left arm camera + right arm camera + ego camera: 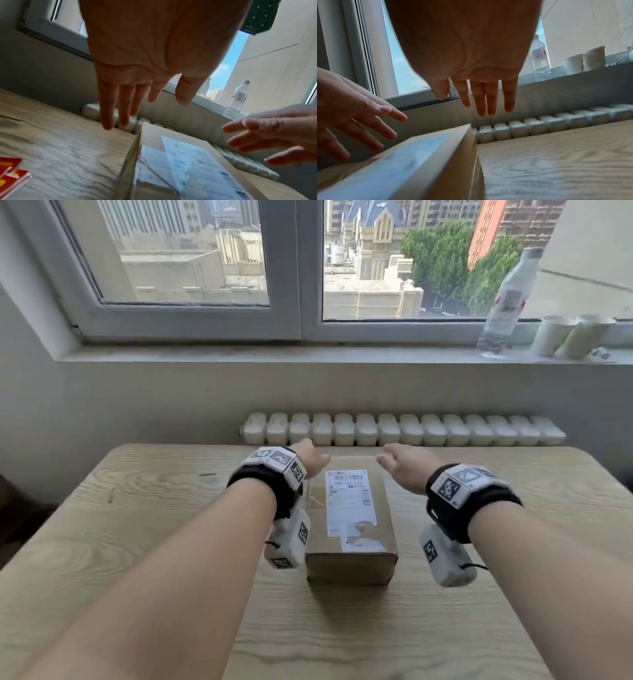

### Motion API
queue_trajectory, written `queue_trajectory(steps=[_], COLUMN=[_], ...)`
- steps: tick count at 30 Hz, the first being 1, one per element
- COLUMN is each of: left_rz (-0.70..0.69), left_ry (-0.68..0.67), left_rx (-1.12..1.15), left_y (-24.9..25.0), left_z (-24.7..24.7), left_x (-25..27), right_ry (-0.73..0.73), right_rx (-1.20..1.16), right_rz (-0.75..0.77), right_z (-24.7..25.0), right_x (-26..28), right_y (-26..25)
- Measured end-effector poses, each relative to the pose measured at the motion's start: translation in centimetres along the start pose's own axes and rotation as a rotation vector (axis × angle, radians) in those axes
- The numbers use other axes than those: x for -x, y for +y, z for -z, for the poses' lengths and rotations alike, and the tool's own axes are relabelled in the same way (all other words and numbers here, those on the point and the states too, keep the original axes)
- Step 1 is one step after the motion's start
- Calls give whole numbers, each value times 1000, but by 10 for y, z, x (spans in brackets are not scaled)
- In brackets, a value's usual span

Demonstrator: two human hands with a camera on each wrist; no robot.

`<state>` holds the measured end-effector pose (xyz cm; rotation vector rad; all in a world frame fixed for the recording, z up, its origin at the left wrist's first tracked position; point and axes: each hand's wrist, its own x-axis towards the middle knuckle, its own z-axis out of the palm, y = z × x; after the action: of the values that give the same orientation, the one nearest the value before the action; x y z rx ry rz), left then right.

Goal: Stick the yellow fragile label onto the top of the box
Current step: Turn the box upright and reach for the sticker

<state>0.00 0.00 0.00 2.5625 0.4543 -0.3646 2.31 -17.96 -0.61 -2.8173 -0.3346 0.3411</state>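
Note:
A brown cardboard box (349, 563) lies lengthwise at the middle of the wooden table (154, 508), with a white shipping label (349, 501) on its top. My left hand (313, 460) hovers at the box's far left corner, fingers straight and holding nothing. At the far right corner my right hand (400, 463) is spread the same way, also empty. The left wrist view shows my left hand (147, 83) above the table beside the box (154, 132). A small stack of red and yellow printed pieces (12, 174) lies left of the box; I cannot tell whether they are the labels.
A white radiator (404, 429) runs behind the table's far edge. On the windowsill at the right stand a water bottle (507, 302) and two paper cups (568, 335). Bare tabletop lies on both sides of the box.

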Motion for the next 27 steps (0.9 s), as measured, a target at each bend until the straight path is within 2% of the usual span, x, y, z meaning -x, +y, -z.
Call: queue_trajectory(steps=[3, 7, 13, 16, 19, 23, 27], left_rz=[31, 59, -6, -56, -89, -102, -129], left_ry=[-80, -156, -64, -24, 81, 111, 154], left_rx=[44, 249, 279, 365, 463, 677, 655], left_y=[-5, -13, -23, -23, -22, -27, -43], left_z=[-16, -34, -38, -32, -26, -26, -44], left_x=[-13, -21, 1, 35, 75, 119, 148], right_ry=[-27, -16, 146, 210, 308, 418, 439], right_rx=[-14, -159, -308, -327, -343, -554, -656], right_rz=[-37, -39, -24, 6, 42, -14, -85], right_z=[-21, -44, -51, -44, -36, -29, -40], right_x=[-9, -17, 7, 34, 71, 119, 156], right_y=[7, 12, 17, 14, 6, -2, -6])
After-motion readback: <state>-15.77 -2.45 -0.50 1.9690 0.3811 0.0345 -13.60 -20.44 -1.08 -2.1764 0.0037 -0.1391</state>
